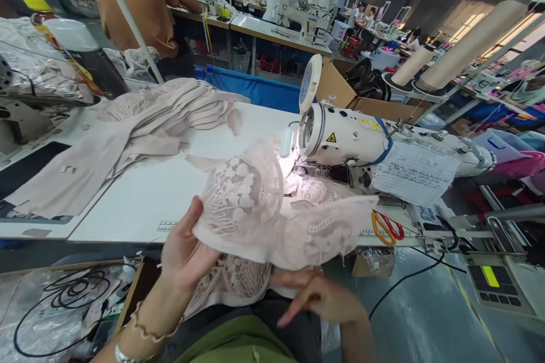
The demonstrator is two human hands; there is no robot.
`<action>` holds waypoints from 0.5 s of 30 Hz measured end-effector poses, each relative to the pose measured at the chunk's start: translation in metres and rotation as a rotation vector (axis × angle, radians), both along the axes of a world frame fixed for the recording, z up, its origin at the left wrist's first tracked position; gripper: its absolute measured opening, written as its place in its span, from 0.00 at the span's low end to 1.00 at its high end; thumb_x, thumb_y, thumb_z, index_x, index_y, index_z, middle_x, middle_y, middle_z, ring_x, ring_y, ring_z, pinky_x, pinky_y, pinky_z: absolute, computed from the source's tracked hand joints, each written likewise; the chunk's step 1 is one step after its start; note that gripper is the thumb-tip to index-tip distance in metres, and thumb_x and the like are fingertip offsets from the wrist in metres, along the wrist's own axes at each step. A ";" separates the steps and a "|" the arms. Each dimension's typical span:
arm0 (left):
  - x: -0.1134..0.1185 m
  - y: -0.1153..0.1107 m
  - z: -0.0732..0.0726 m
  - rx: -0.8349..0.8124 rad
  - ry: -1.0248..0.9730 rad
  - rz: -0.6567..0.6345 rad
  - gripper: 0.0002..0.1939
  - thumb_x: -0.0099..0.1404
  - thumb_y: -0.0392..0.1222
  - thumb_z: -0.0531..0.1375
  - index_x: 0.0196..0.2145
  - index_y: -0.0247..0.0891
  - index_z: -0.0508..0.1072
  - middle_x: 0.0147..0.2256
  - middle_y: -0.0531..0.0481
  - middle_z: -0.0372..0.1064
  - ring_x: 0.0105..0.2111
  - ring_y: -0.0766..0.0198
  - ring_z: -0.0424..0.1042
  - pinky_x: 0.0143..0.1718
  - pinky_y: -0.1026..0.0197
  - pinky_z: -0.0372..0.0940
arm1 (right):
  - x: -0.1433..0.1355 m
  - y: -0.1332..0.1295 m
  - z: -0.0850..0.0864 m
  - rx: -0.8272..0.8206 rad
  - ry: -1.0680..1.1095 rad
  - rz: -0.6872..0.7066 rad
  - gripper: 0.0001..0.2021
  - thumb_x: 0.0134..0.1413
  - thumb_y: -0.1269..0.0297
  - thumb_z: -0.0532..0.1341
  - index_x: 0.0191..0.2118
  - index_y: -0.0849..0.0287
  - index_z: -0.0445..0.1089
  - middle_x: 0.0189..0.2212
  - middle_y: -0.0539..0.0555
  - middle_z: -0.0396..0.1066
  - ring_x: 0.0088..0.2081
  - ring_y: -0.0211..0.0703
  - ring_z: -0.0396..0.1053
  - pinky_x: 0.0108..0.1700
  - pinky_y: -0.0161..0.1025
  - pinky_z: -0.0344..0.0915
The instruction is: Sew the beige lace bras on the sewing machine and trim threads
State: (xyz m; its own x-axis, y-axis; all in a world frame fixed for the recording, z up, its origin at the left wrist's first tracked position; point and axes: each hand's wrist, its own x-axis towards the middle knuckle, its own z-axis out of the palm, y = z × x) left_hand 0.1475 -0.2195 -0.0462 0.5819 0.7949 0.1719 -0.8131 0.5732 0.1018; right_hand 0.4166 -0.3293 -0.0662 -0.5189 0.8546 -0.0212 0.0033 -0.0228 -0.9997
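Observation:
A pale pink lace bra point(238, 198) is held up over the table's front edge. My left hand point(187, 249) grips its left end, thumb in front and fingers behind. Below the bra's middle is my right hand point(319, 295), its fingers apart; whether its fingertips touch the fabric is unclear. Another lace piece point(242, 278) lies on my lap, partly hidden. Beyond the held bra, more lace fabric point(317, 188) lies under the lit needle area of a white sewing machine point(340, 136).
Stacked pale fabric pieces point(170, 108) lie on the white table point(140, 204) at the left. Orange and red scissors point(385, 228) lie right of the bra. A spray can point(85, 51) stands at the back left. People sit at machines beyond.

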 end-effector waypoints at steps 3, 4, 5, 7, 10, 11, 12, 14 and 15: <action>0.001 -0.011 0.007 0.041 0.032 -0.140 0.23 0.78 0.40 0.44 0.59 0.37 0.74 0.57 0.45 0.72 0.65 0.57 0.63 0.72 0.53 0.43 | 0.008 -0.013 0.028 0.136 -0.015 0.184 0.16 0.69 0.59 0.55 0.43 0.52 0.82 0.33 0.53 0.80 0.31 0.39 0.76 0.37 0.33 0.72; 0.003 -0.015 0.009 0.033 0.052 -0.192 0.23 0.78 0.41 0.45 0.58 0.36 0.75 0.56 0.44 0.74 0.65 0.56 0.63 0.72 0.52 0.44 | 0.007 -0.014 0.037 0.208 0.016 0.014 0.16 0.69 0.54 0.56 0.43 0.51 0.82 0.30 0.52 0.78 0.28 0.38 0.74 0.33 0.33 0.69; 0.007 -0.019 0.012 0.019 0.065 -0.243 0.23 0.78 0.43 0.46 0.57 0.36 0.76 0.55 0.44 0.75 0.65 0.55 0.63 0.72 0.52 0.45 | 0.005 -0.013 0.045 0.287 0.012 -0.192 0.17 0.66 0.48 0.59 0.42 0.50 0.82 0.29 0.52 0.76 0.27 0.38 0.71 0.32 0.33 0.68; 0.015 -0.025 0.014 -0.009 0.081 -0.334 0.23 0.78 0.44 0.47 0.54 0.35 0.78 0.53 0.42 0.76 0.63 0.53 0.66 0.71 0.51 0.48 | -0.004 -0.008 0.058 0.446 -0.126 -0.490 0.21 0.54 0.39 0.66 0.41 0.50 0.80 0.31 0.53 0.74 0.32 0.43 0.70 0.36 0.37 0.67; 0.027 -0.032 0.009 -0.055 0.145 -0.382 0.21 0.77 0.43 0.50 0.51 0.32 0.80 0.48 0.38 0.79 0.59 0.49 0.71 0.68 0.48 0.55 | -0.019 -0.002 0.063 0.557 -0.356 -0.317 0.16 0.59 0.44 0.64 0.37 0.53 0.77 0.35 0.56 0.74 0.41 0.49 0.72 0.44 0.40 0.66; 0.031 -0.035 0.004 -0.087 0.209 -0.382 0.19 0.75 0.43 0.52 0.49 0.31 0.80 0.46 0.38 0.80 0.56 0.48 0.74 0.67 0.48 0.58 | -0.023 -0.002 0.062 0.561 -0.371 -0.242 0.15 0.64 0.48 0.61 0.33 0.53 0.75 0.31 0.56 0.74 0.39 0.48 0.71 0.43 0.40 0.65; 0.035 -0.039 -0.003 -0.125 0.304 -0.385 0.17 0.74 0.42 0.55 0.47 0.30 0.81 0.43 0.37 0.81 0.53 0.48 0.76 0.64 0.48 0.61 | -0.025 -0.004 0.060 0.546 -0.369 -0.199 0.17 0.66 0.51 0.58 0.29 0.54 0.71 0.27 0.54 0.71 0.35 0.46 0.70 0.40 0.39 0.63; 0.043 -0.050 -0.020 -0.174 0.580 -0.420 0.13 0.69 0.41 0.61 0.44 0.29 0.81 0.37 0.38 0.81 0.45 0.48 0.80 0.56 0.51 0.69 | -0.026 -0.010 0.053 0.470 -0.352 -0.152 0.21 0.67 0.51 0.55 0.24 0.54 0.60 0.20 0.49 0.61 0.27 0.41 0.62 0.32 0.37 0.58; 0.046 -0.057 -0.031 -0.161 0.726 -0.456 0.13 0.67 0.41 0.63 0.43 0.29 0.81 0.33 0.39 0.81 0.40 0.49 0.81 0.51 0.53 0.72 | -0.024 -0.013 0.050 0.409 -0.340 -0.112 0.22 0.67 0.49 0.54 0.23 0.54 0.55 0.19 0.47 0.56 0.24 0.39 0.57 0.30 0.37 0.55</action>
